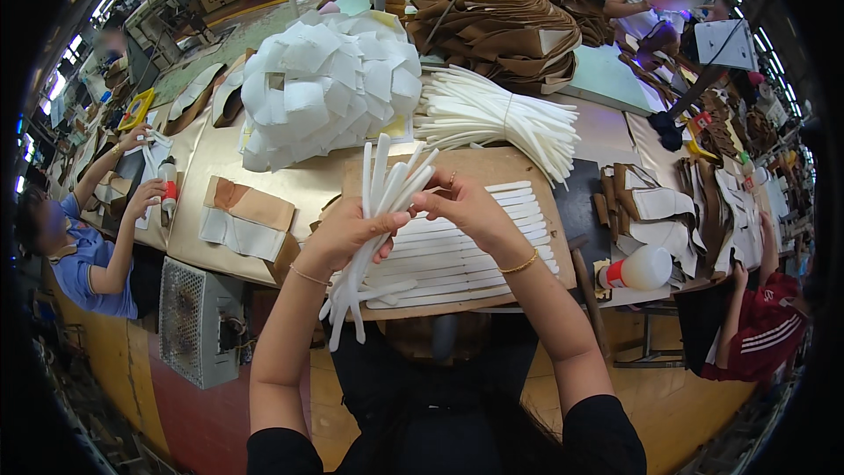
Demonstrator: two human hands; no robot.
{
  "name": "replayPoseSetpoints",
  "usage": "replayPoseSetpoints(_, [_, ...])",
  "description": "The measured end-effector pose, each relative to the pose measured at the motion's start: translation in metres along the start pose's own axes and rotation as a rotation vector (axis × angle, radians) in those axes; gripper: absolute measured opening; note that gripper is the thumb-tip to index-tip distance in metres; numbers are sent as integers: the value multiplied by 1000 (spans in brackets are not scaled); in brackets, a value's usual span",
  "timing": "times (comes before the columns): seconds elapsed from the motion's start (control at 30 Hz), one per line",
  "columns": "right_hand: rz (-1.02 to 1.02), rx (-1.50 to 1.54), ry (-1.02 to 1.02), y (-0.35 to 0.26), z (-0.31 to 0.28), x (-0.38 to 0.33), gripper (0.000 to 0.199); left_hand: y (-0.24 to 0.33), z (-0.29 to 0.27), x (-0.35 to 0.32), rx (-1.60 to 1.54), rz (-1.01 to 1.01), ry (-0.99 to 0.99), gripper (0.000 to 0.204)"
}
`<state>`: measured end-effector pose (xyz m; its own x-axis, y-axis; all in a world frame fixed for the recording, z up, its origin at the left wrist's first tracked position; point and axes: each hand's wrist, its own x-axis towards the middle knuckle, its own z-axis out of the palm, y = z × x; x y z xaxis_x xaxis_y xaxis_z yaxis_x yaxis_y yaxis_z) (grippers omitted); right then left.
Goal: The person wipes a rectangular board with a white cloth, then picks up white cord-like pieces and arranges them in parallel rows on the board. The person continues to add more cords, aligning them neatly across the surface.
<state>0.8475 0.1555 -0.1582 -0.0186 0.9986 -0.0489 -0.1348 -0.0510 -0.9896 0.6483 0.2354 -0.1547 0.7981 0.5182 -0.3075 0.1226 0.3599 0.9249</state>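
Observation:
My left hand (356, 233) is closed around a loose bunch of white foam strips (380, 180), whose ends fan out above the fist and hang below it. At the bunch's upper right, my right hand (466, 211) has its thumb and fingers pinched on a strip; its fingertips are partly hidden. Beneath both hands lies a brown board (561, 259), with several white strips (440, 268) laid side by side across it. A few more strips lie crossed at the board's left edge, under my left hand.
Beyond the board are a heap of white pieces (330, 88), a tied bundle of white strips (501, 119) and stacked brown pieces (492, 31). Folded brown-and-white pieces (246, 220) lie left. A white bottle (646, 268) and a wooden handle (591, 299) are right. Co-workers sit at both sides.

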Motion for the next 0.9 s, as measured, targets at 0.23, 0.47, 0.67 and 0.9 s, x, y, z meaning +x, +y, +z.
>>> replayPoseSetpoints(0.23, [58, 269, -5, 14, -3, -2, 31, 1, 10, 1, -149, 61, 231, 32])
replayPoseSetpoints(0.47, [175, 238, -224, -11, 14, -20, 42, 17, 13, -10, -85, 165, 213, 30])
replayPoseSetpoints(0.67, [273, -87, -273, -30, 24, -27, 42, 28, 21, -19, 153, 134, 256, 24])
replayPoseSetpoints(0.9, [322, -263, -292, -38, 17, -33, 48, 25, 4, -24, 158, 186, 267, 15])
